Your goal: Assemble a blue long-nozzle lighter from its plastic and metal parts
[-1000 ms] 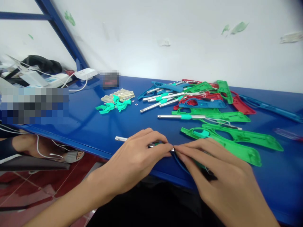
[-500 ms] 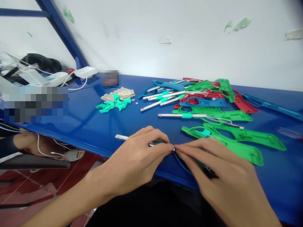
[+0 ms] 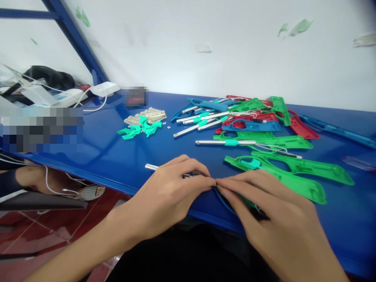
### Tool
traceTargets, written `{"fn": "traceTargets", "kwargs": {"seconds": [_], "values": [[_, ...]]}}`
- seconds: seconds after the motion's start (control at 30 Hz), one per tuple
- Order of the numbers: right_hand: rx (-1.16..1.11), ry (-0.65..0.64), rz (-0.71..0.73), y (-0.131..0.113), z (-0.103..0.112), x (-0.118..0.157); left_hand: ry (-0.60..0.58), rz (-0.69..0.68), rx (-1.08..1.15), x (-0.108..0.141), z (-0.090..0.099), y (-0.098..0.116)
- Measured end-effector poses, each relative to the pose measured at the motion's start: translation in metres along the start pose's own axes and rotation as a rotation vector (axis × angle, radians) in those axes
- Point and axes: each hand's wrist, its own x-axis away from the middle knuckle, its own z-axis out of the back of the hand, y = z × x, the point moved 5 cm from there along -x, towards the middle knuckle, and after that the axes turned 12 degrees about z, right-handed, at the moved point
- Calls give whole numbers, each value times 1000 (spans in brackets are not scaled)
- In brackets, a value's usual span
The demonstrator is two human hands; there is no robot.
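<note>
Near the table's front edge, my left hand (image 3: 173, 192) is closed around a long-necked lighter's metal tube (image 3: 151, 167), whose tip sticks out to the left. My right hand (image 3: 282, 219) is closed too, with thumb and forefinger pinched against the left fingertips at the tube's inner end. Under the fingers shows the edge of a blue lighter shell (image 3: 225, 201), mostly covered by my right hand. What exactly lies between the fingertips is hidden. Just beyond the right hand lie green half shells (image 3: 305, 188), one with a teal trigger (image 3: 251, 163) on it.
A metal tube with a teal collar (image 3: 232, 143) lies ahead, before a pile of tubes and red, blue and green shells (image 3: 252, 126). To its left are teal triggers (image 3: 141, 128) and pale clear pieces (image 3: 151, 114). A white power strip (image 3: 105, 89) stands back left.
Both hands stay pinched together at almost the same spot. The tube's tip has shifted slightly right and up. The whole view has moved very slightly.
</note>
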Motion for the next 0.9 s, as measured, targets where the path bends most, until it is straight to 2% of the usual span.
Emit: {"fn": "traceTargets", "kwargs": {"seconds": [0.13,0.33,0.57,0.9], "values": [[-36,-3,-39,-1,0,3,-12,-3,24,0,1,-2],[-45,-51,-28,0,0,6,-35,70,123,0,-1,-6],[0,-18,-24,-3,0,5,-48,103,161,-1,1,-4],[11,1,20,-2,-1,3,-38,77,168,1,0,-8]]}}
